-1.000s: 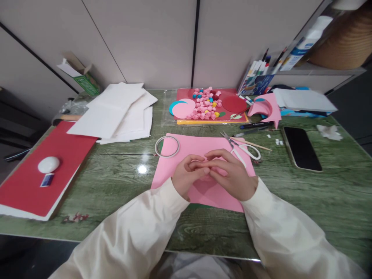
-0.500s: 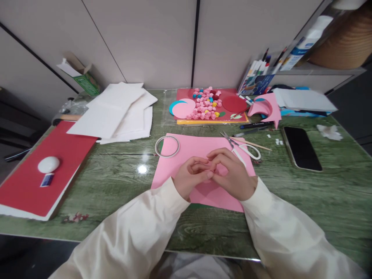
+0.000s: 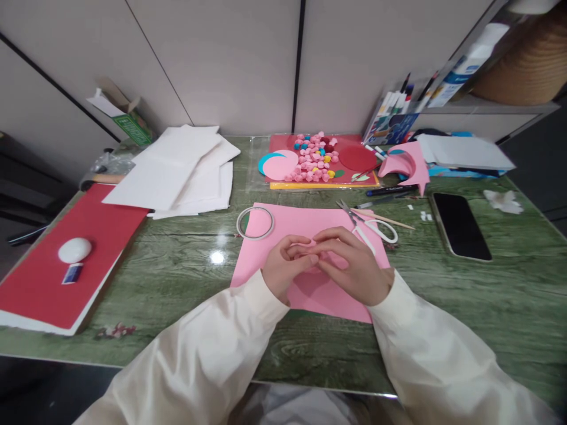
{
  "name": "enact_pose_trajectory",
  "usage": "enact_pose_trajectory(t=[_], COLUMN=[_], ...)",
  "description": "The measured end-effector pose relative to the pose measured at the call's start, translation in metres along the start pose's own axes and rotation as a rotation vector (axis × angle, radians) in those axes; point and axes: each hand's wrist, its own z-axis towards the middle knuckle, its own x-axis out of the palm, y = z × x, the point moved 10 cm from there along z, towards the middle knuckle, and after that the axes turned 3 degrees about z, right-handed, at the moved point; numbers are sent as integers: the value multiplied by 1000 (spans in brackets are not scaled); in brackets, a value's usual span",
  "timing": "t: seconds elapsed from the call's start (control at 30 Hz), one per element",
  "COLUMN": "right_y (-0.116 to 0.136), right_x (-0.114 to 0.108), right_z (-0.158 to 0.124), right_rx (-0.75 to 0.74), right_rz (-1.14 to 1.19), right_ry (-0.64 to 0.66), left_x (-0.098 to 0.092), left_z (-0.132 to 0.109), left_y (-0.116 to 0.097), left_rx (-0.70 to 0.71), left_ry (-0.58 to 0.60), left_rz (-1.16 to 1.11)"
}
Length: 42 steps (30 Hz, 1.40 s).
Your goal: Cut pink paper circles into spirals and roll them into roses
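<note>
My left hand (image 3: 289,267) and my right hand (image 3: 354,264) meet above a sheet of pink paper (image 3: 305,221). The fingers of both are curled and pressed together at the tips. Whatever lies between them is too small and too pink against the paper to make out. Just beyond my right hand, white-handled scissors (image 3: 384,231) lie on the sheet's corner beside a thin wooden stick (image 3: 401,224). A roll of tape (image 3: 240,226) rests over the sheet's far left corner. Several small crumpled pink paper balls (image 3: 305,168) are heaped on a red packet farther back.
At left, a red sheet (image 3: 39,283) carries a white round object (image 3: 74,251) and a small blue-and-white piece (image 3: 72,273). White papers (image 3: 163,168) are stacked behind. A phone (image 3: 460,226), pink cut-out scraps (image 3: 419,159) and a marker set (image 3: 390,124) stand right.
The fingers of both hands have shifted slightly against each other, my right fingers stretching a little straighter toward the left. Everything else on the table stays in place.
</note>
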Motion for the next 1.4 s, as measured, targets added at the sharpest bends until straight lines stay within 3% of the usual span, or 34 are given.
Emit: enact_pose_trajectory(t=[0.17,0.47,0.93,1.13,1.4], right_y=[0,-7,-8,-4,-1], right_x=[6,-4,2,-1,8], right_z=[-1,0,1,2,-1], right_rx=[-18,64,113,69,-23], right_rz=[17,50,82,42,58], right_ry=[55,-51,-12,-4,85], left_x=[0,4,10,3,3], left_z=[0,-1,-2,-1,-1], left_y=[-2,6,9,0,-4], left_rx=[28,-52,-41,-1,13], left_ry=[10,44,83,26,47], left_rz=[6,-33,10,20,56])
